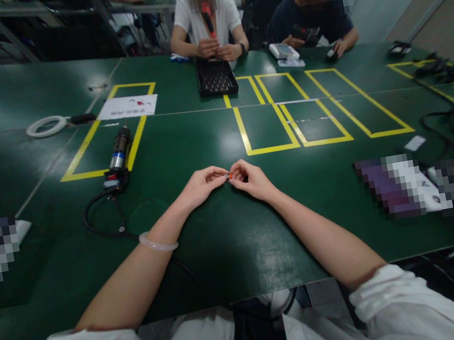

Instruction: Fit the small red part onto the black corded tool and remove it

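Note:
Just above the green table (220,235), in the middle of the head view, my two hands meet fingertip to fingertip. Between them is a tiny grey and orange piece (228,176), too small to name. My left hand (206,186) is closed in a pinch at its grey end. The orange end lies at the pinched thumb and fingers of my right hand (252,179). The fingertips cover most of the piece. A clear bangle (158,243) circles my left wrist.
A cylindrical power tool (117,153) with a black cable lies left, near a paper sign (128,106). Yellow tape outlines (272,149) mark the table. Ahead, a person in white holds an orange-black tool (208,21) over a black tray (216,82). A booklet (401,184) lies right.

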The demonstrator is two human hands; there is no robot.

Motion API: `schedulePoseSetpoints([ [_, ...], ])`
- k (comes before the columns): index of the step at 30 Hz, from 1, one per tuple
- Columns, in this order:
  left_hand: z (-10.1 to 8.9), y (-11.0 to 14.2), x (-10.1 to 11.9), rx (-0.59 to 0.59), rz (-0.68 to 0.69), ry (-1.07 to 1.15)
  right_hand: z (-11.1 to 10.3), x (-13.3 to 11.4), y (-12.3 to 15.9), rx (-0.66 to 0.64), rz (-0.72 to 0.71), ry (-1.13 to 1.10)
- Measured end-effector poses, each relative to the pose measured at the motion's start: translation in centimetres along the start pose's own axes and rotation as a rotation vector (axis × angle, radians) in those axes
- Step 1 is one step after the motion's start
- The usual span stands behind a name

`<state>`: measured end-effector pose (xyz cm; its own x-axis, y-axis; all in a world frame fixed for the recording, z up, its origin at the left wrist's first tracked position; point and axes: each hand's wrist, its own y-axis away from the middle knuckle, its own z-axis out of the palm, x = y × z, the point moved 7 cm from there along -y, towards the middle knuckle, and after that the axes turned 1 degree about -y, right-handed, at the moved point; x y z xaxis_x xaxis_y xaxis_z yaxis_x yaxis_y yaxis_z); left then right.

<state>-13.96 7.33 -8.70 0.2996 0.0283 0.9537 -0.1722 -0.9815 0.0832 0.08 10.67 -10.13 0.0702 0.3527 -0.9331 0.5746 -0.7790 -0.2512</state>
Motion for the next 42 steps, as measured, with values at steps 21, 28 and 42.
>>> schedulePoseSetpoints([
  [21, 0.2, -0.3, -0.5, 0.021, 0.091, -0.002, -0.1, 0.0, -0.2, -0.023, -0.034, 0.024],
  [28, 0.3, -0.3, -0.3, 0.018, 0.103, -0.042, -0.3, 0.3, -0.2, 0.004, 0.010, 0.040],
  [42, -15.5, 4.2, -1.5, 0.595, -0.102, -1.086, -0.2, 0.2, -0.2, -0.014, 0.040, 0.063],
])
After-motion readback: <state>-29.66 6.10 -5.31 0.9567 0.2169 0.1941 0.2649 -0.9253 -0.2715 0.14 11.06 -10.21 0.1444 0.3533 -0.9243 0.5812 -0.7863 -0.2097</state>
